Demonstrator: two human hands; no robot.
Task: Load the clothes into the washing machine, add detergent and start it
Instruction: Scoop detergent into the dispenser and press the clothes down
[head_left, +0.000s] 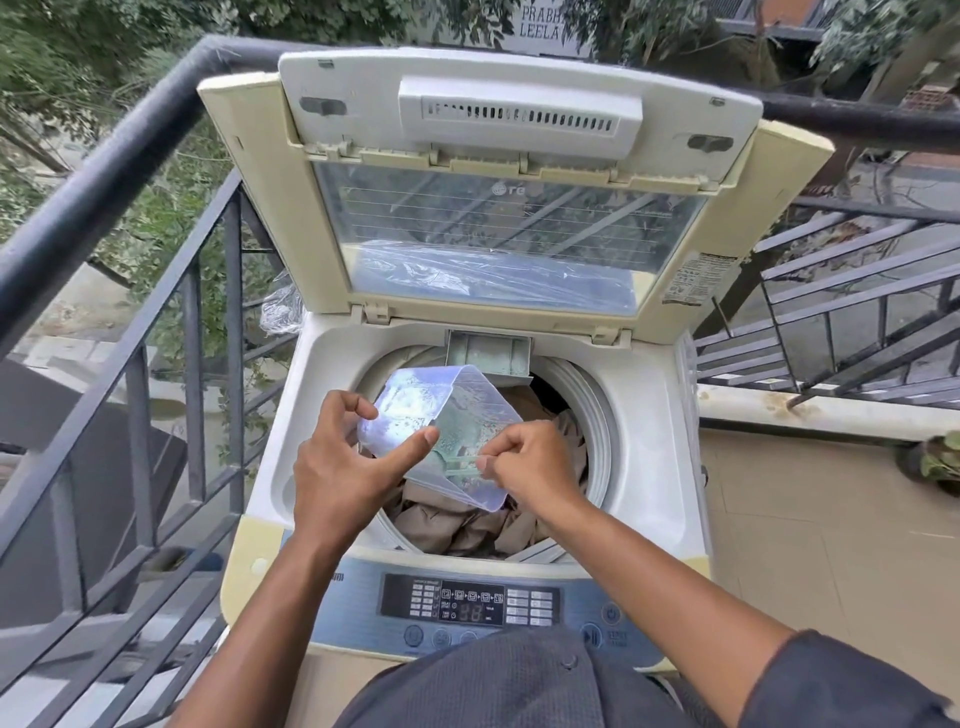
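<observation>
- I see the washing machine (644, 415) on a tiled balcony by a black railing (130, 171), lid (519, 171) up.
- A sign (540, 23) beyond reads "PRABH LEELA".
- My left hand (343, 467) and right hand (530, 462) both pinch a clear detergent tray (457, 410) over brown clothes (452, 525).

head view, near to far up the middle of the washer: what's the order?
Control panel → clothes in the drum → clear plastic tray held by both hands → empty detergent slot → raised lid → railing.

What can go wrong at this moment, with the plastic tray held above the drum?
The clear tray is pinched only by fingertips of the left hand and right hand, so it may slip onto the brown clothes. The empty slot at the rim looks grimy, so reseating might jam.
</observation>
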